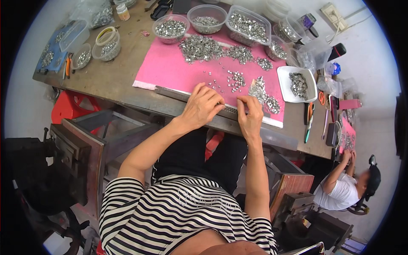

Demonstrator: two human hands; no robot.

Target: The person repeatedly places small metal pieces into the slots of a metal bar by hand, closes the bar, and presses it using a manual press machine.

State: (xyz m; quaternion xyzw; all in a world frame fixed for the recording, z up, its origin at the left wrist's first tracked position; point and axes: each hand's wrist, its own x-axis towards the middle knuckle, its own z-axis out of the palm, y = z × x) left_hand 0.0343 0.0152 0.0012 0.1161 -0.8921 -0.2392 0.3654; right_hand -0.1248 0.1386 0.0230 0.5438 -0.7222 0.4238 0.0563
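Observation:
A long dark metal bar (172, 93) with a groove-like row of small pieces lies along the table's front edge, on the near border of a pink cloth (159, 70). My left hand (199, 106) rests over the bar, fingers curled, with thumb and forefinger together at the row; anything between them is too small to tell. My right hand (250, 117) is bent over the bar just to the right, thumb and fingertips drawn together, their contents hidden. Beyond the hands lie loose small metal pieces (236, 80), a shiny pile (257, 89) and a larger heap (199, 49).
Plastic tubs of metal parts, including a round tub (171, 29) and a rectangular tub (248, 25), line the back. A white tray (284, 87) stands right, near pliers (309, 123). Orange-handled pliers (67, 66) lie left. A co-worker (346, 187) sits at right. A red stool (66, 108) stands below left.

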